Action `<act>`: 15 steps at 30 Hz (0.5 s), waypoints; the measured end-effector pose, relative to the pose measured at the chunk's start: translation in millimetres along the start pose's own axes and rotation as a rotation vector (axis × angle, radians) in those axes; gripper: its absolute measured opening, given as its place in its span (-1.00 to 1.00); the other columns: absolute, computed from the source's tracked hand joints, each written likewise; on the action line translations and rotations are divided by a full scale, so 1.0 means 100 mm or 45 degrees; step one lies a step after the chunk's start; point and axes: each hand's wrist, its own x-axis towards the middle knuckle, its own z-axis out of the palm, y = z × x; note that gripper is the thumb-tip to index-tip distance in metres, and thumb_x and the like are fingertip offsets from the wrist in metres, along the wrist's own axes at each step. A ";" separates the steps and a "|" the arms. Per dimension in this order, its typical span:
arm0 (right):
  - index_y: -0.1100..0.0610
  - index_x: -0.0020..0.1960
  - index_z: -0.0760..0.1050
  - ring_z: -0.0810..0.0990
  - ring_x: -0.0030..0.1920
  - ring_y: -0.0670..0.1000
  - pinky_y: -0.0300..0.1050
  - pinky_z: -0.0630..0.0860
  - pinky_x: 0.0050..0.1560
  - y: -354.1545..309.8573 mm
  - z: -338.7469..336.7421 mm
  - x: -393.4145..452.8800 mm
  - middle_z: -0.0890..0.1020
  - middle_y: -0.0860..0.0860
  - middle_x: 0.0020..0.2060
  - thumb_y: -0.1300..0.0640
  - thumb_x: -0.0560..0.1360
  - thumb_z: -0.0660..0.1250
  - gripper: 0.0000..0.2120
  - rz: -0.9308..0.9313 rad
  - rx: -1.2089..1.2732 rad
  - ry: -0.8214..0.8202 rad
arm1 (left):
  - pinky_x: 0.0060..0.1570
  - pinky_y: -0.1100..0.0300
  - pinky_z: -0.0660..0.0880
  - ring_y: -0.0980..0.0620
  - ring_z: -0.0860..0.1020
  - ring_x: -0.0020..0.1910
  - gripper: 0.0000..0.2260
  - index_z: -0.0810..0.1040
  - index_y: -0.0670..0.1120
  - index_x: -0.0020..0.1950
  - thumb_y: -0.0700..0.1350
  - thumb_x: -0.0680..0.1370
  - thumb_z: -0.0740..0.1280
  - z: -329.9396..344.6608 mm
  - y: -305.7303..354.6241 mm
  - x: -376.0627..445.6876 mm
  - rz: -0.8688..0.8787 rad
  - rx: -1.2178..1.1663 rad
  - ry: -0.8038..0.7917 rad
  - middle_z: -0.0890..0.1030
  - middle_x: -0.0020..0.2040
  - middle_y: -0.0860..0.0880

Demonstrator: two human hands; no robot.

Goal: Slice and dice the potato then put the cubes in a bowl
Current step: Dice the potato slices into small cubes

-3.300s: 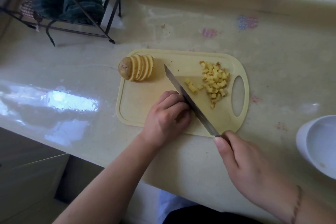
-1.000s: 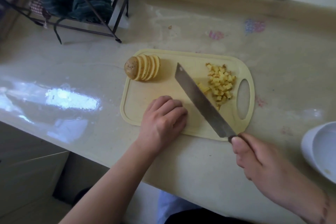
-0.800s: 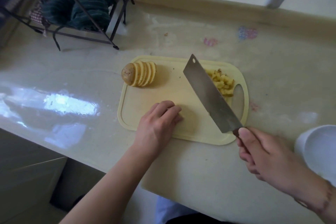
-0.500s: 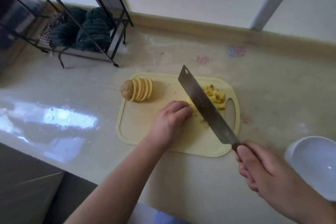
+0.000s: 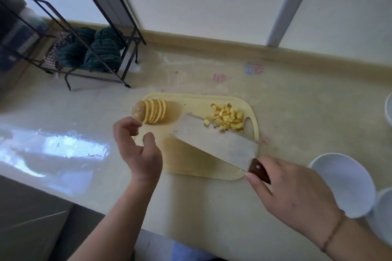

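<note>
The task looks roughly midway. On the cutting board [image 5: 191, 165] at the centre of the frame, a pile of potato cubes [image 5: 228, 117] sits by the board's right end, while a fanned row of slices [image 5: 153, 110] (about six, ending in a skin-on butt) waits at its upper left, not yet diced. None of the cubes has reached a bowl.

The right hand [image 5: 294, 193], lower right, is wrapped round the dark handle of one cleaver [image 5: 214, 142], its flat blade lying across the board beside the cubes. The left hand [image 5: 137, 146] hangs above the board's left edge, fingers loosely curled and holding nothing.

One white bowl [image 5: 343, 184] stands empty at the right edge, with parts of two more white vessels cut off beside it.
</note>
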 end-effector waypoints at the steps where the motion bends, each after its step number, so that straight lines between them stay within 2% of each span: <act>1: -0.04 -0.22 0.37 0.51 -0.50 0.00 -0.18 0.20 -0.55 0.01 0.02 0.00 0.52 -0.07 -0.46 -0.27 0.51 0.04 -0.65 -0.017 -0.039 0.009 | -0.10 0.02 0.39 -0.07 0.43 -0.13 -0.83 0.46 -0.15 -0.05 -0.31 0.40 0.23 -0.01 0.08 0.02 0.202 -0.004 -0.144 0.46 -0.13 -0.10; 2: -0.01 -0.23 0.37 0.50 -0.52 0.02 -0.18 0.18 -0.55 0.01 0.05 0.00 0.52 -0.05 -0.46 -0.25 0.49 0.05 -0.65 -0.037 -0.074 0.023 | -0.10 0.04 0.39 -0.08 0.44 -0.16 -0.94 0.49 -0.18 -0.11 -0.25 0.45 0.27 0.00 0.17 0.02 0.376 0.024 -0.357 0.49 -0.16 -0.09; 4: 0.01 -0.24 0.39 0.48 -0.54 0.03 -0.18 0.16 -0.54 0.01 0.07 0.00 0.50 -0.04 -0.47 -0.23 0.49 0.07 -0.66 -0.079 -0.120 0.059 | -0.15 0.05 0.41 -0.03 0.46 -0.22 -0.86 0.53 -0.13 -0.19 -0.07 0.51 0.33 0.07 0.29 0.05 0.589 0.216 -0.836 0.52 -0.23 0.01; 6: 0.03 -0.24 0.40 0.47 -0.55 0.03 -0.18 0.16 -0.54 0.00 0.07 0.00 0.49 -0.05 -0.47 -0.21 0.49 0.08 -0.65 -0.117 -0.155 0.108 | -0.19 0.07 0.43 0.01 0.45 -0.25 -0.80 0.52 -0.04 -0.23 0.05 0.51 0.36 0.20 0.33 0.04 0.651 0.443 -1.146 0.50 -0.27 0.08; 8: 0.04 -0.24 0.41 0.47 -0.54 0.05 -0.15 0.20 -0.55 -0.01 0.09 -0.01 0.49 -0.02 -0.47 -0.20 0.49 0.08 -0.65 -0.146 -0.176 0.149 | -0.20 0.12 0.42 0.01 0.43 -0.23 -0.78 0.51 -0.02 -0.23 0.09 0.50 0.36 0.32 0.33 0.00 0.598 0.520 -1.252 0.50 -0.26 0.07; 10: 0.04 -0.24 0.43 0.48 -0.53 0.06 -0.10 0.29 -0.58 -0.03 0.12 -0.03 0.49 -0.01 -0.46 -0.20 0.48 0.09 -0.65 -0.165 -0.186 0.178 | -0.19 0.11 0.45 0.01 0.43 -0.19 -0.78 0.52 -0.03 -0.21 0.09 0.50 0.36 0.42 0.31 -0.02 0.494 0.500 -1.267 0.50 -0.23 0.07; 13: 0.04 -0.22 0.46 0.48 -0.53 0.06 -0.06 0.34 -0.59 -0.07 0.17 -0.03 0.50 0.00 -0.46 -0.21 0.47 0.11 -0.65 -0.173 -0.194 0.184 | -0.17 0.07 0.45 -0.03 0.46 -0.14 -0.82 0.54 -0.09 -0.17 -0.02 0.54 0.41 0.56 0.29 -0.02 0.447 0.491 -1.254 0.51 -0.20 0.02; 15: 0.02 -0.22 0.47 0.48 -0.53 0.03 -0.08 0.33 -0.60 -0.09 0.17 -0.04 0.50 -0.02 -0.45 -0.22 0.46 0.12 -0.66 -0.166 -0.196 0.177 | -0.17 0.15 0.36 -0.06 0.49 -0.10 -0.85 0.57 -0.13 -0.13 -0.08 0.57 0.41 0.64 0.31 0.00 0.397 0.499 -1.248 0.54 -0.17 -0.02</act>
